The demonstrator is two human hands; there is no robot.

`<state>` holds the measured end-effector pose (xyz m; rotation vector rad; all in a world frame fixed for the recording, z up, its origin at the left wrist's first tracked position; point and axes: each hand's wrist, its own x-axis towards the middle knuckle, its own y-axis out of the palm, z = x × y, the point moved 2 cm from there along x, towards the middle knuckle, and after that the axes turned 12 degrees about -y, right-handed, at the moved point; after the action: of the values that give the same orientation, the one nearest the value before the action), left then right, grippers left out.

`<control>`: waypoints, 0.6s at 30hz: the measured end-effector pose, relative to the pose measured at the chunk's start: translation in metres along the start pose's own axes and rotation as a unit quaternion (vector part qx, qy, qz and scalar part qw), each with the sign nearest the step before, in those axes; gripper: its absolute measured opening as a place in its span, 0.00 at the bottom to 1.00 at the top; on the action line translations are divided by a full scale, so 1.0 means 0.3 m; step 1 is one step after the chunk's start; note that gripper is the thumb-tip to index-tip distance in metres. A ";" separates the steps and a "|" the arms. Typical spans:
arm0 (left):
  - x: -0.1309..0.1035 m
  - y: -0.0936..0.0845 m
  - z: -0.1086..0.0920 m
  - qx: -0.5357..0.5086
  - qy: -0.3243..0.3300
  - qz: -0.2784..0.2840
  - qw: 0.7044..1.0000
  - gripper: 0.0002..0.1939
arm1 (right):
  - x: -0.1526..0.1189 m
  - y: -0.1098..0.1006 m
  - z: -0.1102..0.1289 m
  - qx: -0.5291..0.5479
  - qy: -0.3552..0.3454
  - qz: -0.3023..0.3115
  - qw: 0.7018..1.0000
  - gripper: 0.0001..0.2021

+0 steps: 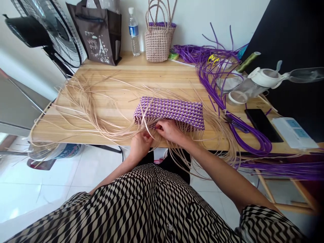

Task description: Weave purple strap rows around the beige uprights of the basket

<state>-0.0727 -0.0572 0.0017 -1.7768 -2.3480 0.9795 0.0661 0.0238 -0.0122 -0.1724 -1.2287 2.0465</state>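
A woven purple and beige panel (172,109) lies near the front edge of the table, with long beige strands (96,118) spreading from it to both sides. At its near edge, my right hand (169,131) pinches with thumb and forefinger; the strand between them is too small to tell apart clearly. Just left of it and lower, my left hand (142,143) has its fingers closed around beige strands below the panel's left part. The fingertips of both hands are close together.
Purple strands (263,143), small scissors (236,124), a black phone (263,125) and a clear jug (253,84) are on the right. Behind stand a dark bag (97,37), a bottle (134,33) and a woven basket (157,44). A fan (50,30) is at back left.
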 end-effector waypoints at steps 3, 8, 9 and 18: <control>0.001 -0.010 0.009 0.042 0.013 0.033 0.999 0.05 | 0.001 0.017 0.001 -0.037 -0.014 0.005 0.999 0.04; 0.007 0.013 0.049 -0.053 -0.018 0.121 0.991 0.08 | -0.003 0.031 0.022 -0.070 0.011 -0.001 0.997 0.05; 0.005 0.016 0.056 -0.068 -0.019 0.131 0.989 0.09 | -0.005 0.031 0.025 -0.067 0.016 -0.005 0.998 0.06; -0.012 -0.022 0.027 -0.015 0.074 0.043 0.996 0.08 | -0.036 0.016 -0.023 0.064 0.011 -0.091 0.994 0.06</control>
<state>-0.0803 -0.0650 -0.0001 -1.9057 -2.2261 0.7953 0.0747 0.0204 -0.0223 -0.0219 -1.0553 1.9510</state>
